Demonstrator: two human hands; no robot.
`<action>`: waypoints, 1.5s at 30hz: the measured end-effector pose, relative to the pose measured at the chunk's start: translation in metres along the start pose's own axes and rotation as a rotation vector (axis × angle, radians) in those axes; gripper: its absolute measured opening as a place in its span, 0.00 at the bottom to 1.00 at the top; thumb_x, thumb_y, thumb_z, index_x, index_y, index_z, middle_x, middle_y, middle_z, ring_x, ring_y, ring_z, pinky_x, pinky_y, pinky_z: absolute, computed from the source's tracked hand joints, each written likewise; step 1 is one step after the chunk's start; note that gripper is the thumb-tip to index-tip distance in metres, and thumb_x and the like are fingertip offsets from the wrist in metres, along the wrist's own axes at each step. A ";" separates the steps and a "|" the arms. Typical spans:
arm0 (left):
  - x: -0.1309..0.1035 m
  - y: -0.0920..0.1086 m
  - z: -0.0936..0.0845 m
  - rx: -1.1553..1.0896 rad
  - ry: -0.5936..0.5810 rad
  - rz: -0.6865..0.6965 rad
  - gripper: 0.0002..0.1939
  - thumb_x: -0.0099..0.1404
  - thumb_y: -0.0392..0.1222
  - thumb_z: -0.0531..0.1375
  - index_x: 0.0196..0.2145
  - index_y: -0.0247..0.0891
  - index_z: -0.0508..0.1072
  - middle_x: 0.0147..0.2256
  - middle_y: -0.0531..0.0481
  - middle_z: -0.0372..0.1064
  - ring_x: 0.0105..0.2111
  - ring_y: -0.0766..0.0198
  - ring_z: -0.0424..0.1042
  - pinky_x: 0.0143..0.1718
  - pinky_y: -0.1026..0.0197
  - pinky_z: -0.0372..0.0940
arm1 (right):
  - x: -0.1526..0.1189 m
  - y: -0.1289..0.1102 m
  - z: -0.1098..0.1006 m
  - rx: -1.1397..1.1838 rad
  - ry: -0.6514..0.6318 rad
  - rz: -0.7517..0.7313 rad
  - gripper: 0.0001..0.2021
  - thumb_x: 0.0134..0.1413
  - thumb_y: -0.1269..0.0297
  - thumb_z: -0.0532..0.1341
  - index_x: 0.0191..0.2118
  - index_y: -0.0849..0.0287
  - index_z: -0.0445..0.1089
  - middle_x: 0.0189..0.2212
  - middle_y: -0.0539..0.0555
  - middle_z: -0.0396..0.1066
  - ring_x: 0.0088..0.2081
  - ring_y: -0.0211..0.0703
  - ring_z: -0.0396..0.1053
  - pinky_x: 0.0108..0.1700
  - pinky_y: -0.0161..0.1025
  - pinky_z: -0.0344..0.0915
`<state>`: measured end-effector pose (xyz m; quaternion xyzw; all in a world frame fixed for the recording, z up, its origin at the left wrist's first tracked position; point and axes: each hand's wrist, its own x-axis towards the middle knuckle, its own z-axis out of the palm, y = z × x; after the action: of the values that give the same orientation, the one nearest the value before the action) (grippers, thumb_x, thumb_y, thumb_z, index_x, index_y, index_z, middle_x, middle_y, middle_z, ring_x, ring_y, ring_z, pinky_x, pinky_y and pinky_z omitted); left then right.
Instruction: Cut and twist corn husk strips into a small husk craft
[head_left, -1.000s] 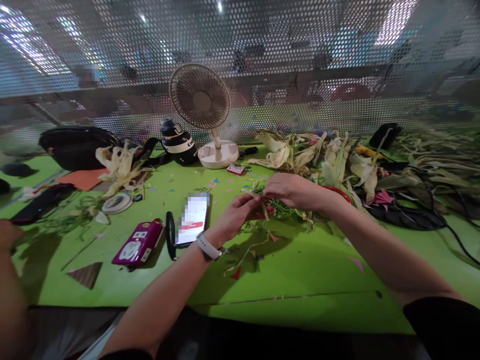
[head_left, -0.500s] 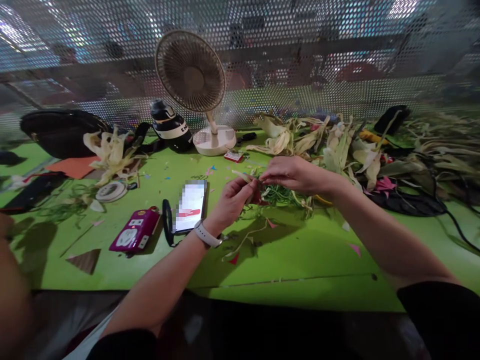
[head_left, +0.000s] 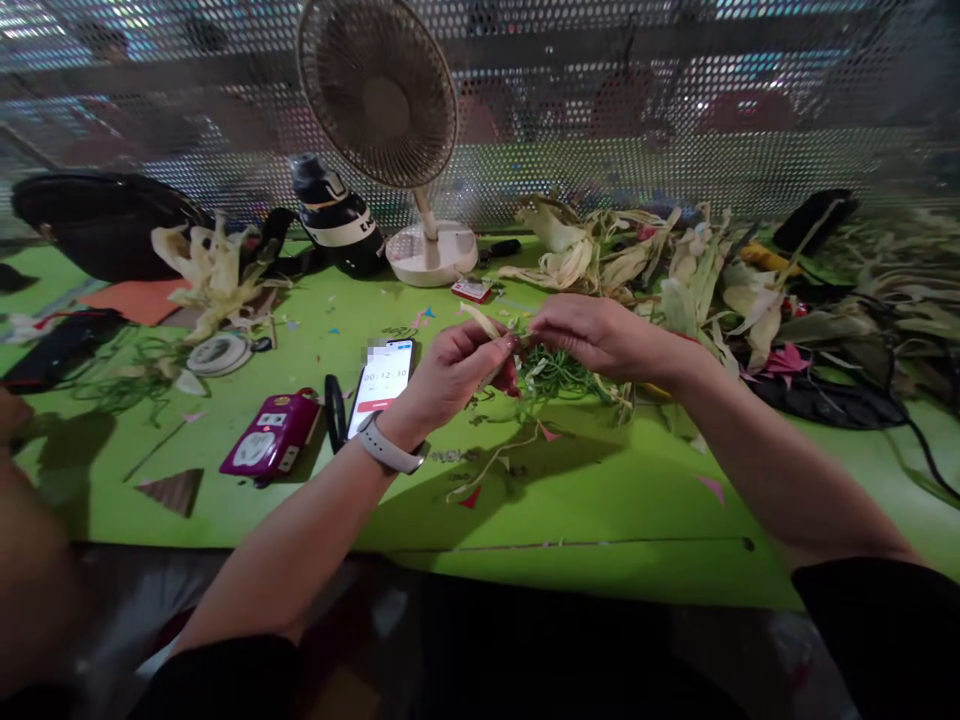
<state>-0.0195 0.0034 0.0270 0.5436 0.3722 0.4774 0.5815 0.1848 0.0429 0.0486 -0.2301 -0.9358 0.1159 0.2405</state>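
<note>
My left hand (head_left: 463,372), with a pale watch band (head_left: 390,447) on its wrist, is closed on a pale corn husk strip (head_left: 480,318) whose end sticks up past the fingers. Something dark red (head_left: 510,378) shows under its fingertips; I cannot make out what it is. Close on the right, my right hand (head_left: 589,335) has its fingers pinched together, and what they hold is hidden. Beneath both hands lies a tangle of thin green strands (head_left: 559,378). Nearer to me, a thin dry strip (head_left: 491,465) rests among small red paper scraps (head_left: 470,498).
A phone (head_left: 386,372) showing a timer and a purple box (head_left: 271,435) lie to the left. Behind stand a fan (head_left: 433,255) and a black bottle (head_left: 341,225). Dried husks (head_left: 694,270) and black cables (head_left: 900,400) fill the right. Another person's arm (head_left: 30,560) is at the left edge.
The view has shifted slightly, so the fan and bottle sit higher. My right hand is slightly farther from the left, and the dark red thing under the left fingers shows more.
</note>
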 end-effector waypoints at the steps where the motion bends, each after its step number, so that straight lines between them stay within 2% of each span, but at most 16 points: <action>1: 0.000 0.001 -0.003 0.008 0.018 -0.002 0.05 0.57 0.39 0.63 0.27 0.35 0.72 0.18 0.54 0.67 0.17 0.69 0.67 0.21 0.66 0.67 | -0.001 0.001 -0.002 0.011 0.021 0.048 0.13 0.66 0.61 0.47 0.38 0.60 0.66 0.32 0.54 0.67 0.34 0.41 0.64 0.38 0.38 0.60; 3: 0.000 0.001 -0.013 0.001 0.075 0.001 0.06 0.57 0.40 0.63 0.28 0.35 0.72 0.18 0.54 0.68 0.17 0.69 0.67 0.22 0.65 0.68 | -0.003 0.003 -0.003 0.010 0.073 0.173 0.13 0.66 0.61 0.47 0.39 0.61 0.66 0.32 0.55 0.68 0.33 0.41 0.64 0.37 0.38 0.61; 5: -0.001 -0.003 -0.024 -0.031 0.150 -0.010 0.06 0.56 0.41 0.62 0.27 0.35 0.72 0.19 0.54 0.68 0.17 0.70 0.67 0.23 0.65 0.69 | -0.009 0.001 0.002 -0.011 0.035 0.286 0.13 0.65 0.62 0.48 0.38 0.62 0.67 0.32 0.56 0.69 0.32 0.41 0.65 0.35 0.38 0.61; 8: -0.003 -0.012 -0.037 -0.104 0.255 -0.021 0.06 0.56 0.41 0.63 0.27 0.35 0.72 0.20 0.55 0.68 0.18 0.71 0.67 0.23 0.67 0.68 | -0.023 -0.012 0.022 -0.020 -0.355 0.333 0.11 0.60 0.61 0.53 0.36 0.63 0.68 0.32 0.58 0.70 0.31 0.42 0.66 0.31 0.38 0.62; 9: -0.004 -0.015 -0.039 -0.114 0.273 -0.026 0.07 0.56 0.41 0.63 0.27 0.35 0.73 0.21 0.54 0.69 0.19 0.71 0.68 0.23 0.67 0.68 | -0.028 -0.017 0.031 -0.052 -0.421 0.318 0.11 0.58 0.60 0.56 0.37 0.64 0.68 0.34 0.60 0.70 0.32 0.44 0.66 0.30 0.38 0.62; 12: -0.007 -0.021 -0.041 -0.123 0.297 -0.028 0.08 0.56 0.43 0.63 0.29 0.35 0.73 0.23 0.53 0.71 0.22 0.70 0.70 0.25 0.66 0.69 | -0.038 -0.027 0.052 -0.140 -0.514 0.293 0.11 0.59 0.63 0.54 0.37 0.65 0.68 0.34 0.62 0.70 0.35 0.48 0.67 0.33 0.40 0.62; 14: -0.007 -0.022 -0.041 -0.142 0.298 -0.028 0.08 0.56 0.43 0.64 0.30 0.35 0.73 0.24 0.52 0.72 0.23 0.69 0.71 0.27 0.66 0.69 | -0.040 -0.028 0.052 -0.071 -0.532 0.319 0.10 0.60 0.67 0.51 0.36 0.64 0.68 0.34 0.61 0.70 0.34 0.46 0.68 0.34 0.41 0.63; 16: -0.007 -0.020 -0.040 -0.171 0.294 -0.031 0.08 0.56 0.42 0.64 0.31 0.34 0.74 0.25 0.52 0.72 0.23 0.69 0.71 0.27 0.66 0.70 | -0.038 -0.023 0.042 0.082 -0.493 0.361 0.09 0.60 0.67 0.52 0.35 0.64 0.68 0.34 0.59 0.71 0.33 0.43 0.67 0.35 0.40 0.63; 21: -0.004 -0.013 -0.040 -0.225 0.262 -0.056 0.08 0.57 0.42 0.63 0.30 0.34 0.74 0.24 0.53 0.71 0.23 0.71 0.70 0.28 0.67 0.69 | -0.039 -0.010 0.007 0.525 -0.317 0.533 0.08 0.58 0.61 0.57 0.37 0.61 0.67 0.32 0.53 0.71 0.31 0.38 0.68 0.33 0.37 0.65; 24: -0.003 -0.013 -0.039 -0.266 0.238 -0.081 0.07 0.57 0.41 0.63 0.30 0.34 0.74 0.24 0.53 0.70 0.23 0.71 0.70 0.27 0.69 0.68 | -0.043 -0.007 0.009 0.924 -0.298 0.712 0.10 0.53 0.60 0.62 0.35 0.61 0.65 0.29 0.51 0.73 0.30 0.36 0.71 0.34 0.37 0.68; 26: -0.003 -0.014 -0.037 -0.290 0.216 -0.110 0.07 0.57 0.41 0.63 0.30 0.34 0.74 0.24 0.53 0.70 0.23 0.71 0.70 0.27 0.69 0.68 | -0.045 -0.007 0.014 1.136 -0.232 0.820 0.12 0.49 0.62 0.66 0.36 0.61 0.65 0.26 0.50 0.73 0.27 0.35 0.72 0.34 0.37 0.69; 29: -0.003 -0.015 -0.031 -0.308 0.185 -0.167 0.07 0.57 0.40 0.63 0.29 0.33 0.73 0.24 0.53 0.70 0.23 0.71 0.70 0.27 0.69 0.68 | -0.042 -0.009 0.011 1.331 -0.078 0.842 0.15 0.47 0.67 0.67 0.42 0.60 0.68 0.26 0.48 0.74 0.27 0.34 0.72 0.34 0.36 0.69; 34: -0.003 -0.007 -0.018 -0.385 0.140 -0.220 0.08 0.57 0.41 0.64 0.27 0.33 0.73 0.24 0.51 0.71 0.24 0.70 0.70 0.28 0.68 0.68 | -0.030 -0.013 -0.021 1.445 0.234 0.756 0.07 0.47 0.70 0.66 0.36 0.58 0.74 0.27 0.48 0.74 0.27 0.31 0.70 0.32 0.32 0.70; 39: 0.007 0.003 -0.008 -0.370 0.056 -0.197 0.08 0.57 0.41 0.64 0.31 0.33 0.73 0.27 0.50 0.73 0.24 0.69 0.72 0.28 0.67 0.68 | -0.016 -0.010 -0.034 1.409 0.229 0.711 0.08 0.48 0.71 0.66 0.37 0.58 0.75 0.26 0.48 0.73 0.24 0.29 0.68 0.26 0.27 0.67; 43: 0.031 0.010 0.003 -0.369 0.084 -0.134 0.09 0.57 0.42 0.63 0.31 0.32 0.73 0.28 0.50 0.75 0.20 0.73 0.69 0.24 0.69 0.65 | -0.005 -0.010 -0.039 1.416 0.233 0.610 0.06 0.49 0.70 0.66 0.36 0.59 0.75 0.25 0.47 0.73 0.23 0.28 0.67 0.24 0.26 0.66; 45: 0.042 0.012 0.012 -0.368 0.058 -0.132 0.08 0.57 0.42 0.63 0.31 0.33 0.73 0.29 0.50 0.75 0.19 0.74 0.67 0.22 0.69 0.64 | 0.000 -0.012 -0.043 1.432 0.250 0.578 0.06 0.48 0.71 0.66 0.36 0.59 0.75 0.25 0.48 0.73 0.23 0.29 0.67 0.24 0.26 0.66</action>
<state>0.0015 0.0393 0.0444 0.3884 0.3301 0.5137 0.6901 0.2020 0.0374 0.0889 -0.2649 -0.5021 0.7227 0.3942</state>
